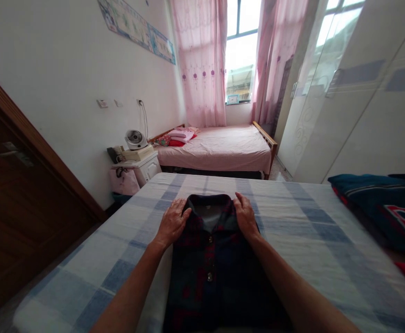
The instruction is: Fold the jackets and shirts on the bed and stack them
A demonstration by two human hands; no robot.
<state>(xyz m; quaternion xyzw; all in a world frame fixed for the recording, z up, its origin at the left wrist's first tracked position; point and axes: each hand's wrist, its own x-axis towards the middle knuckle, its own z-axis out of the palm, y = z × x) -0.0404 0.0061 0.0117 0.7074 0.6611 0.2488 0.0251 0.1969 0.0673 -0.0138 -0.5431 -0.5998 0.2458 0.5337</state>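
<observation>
A dark plaid collared shirt [205,286] lies front up on the near bed, its metal-looking buttons in a line down the middle. Its collar [207,200] points away from me, with a paler lining inside the neck. My left hand [172,221] rests with stretched fingers on the shirt's left shoulder edge, beside the collar. On the opposite shoulder lies my right hand [246,215], fingers extended and slightly bent along the edge. Neither hand visibly grasps the cloth. The shirt's lower end runs out of view at the bottom, and my right forearm covers part of its side.
The near bed has a blue-and-white checked sheet [126,268]. Dark folded clothes [379,212] are heaped at its right. Beyond stands a pink-covered bed [219,148]. A white cabinet [149,169] with a small fan [135,138] is left, near a brown door [25,199].
</observation>
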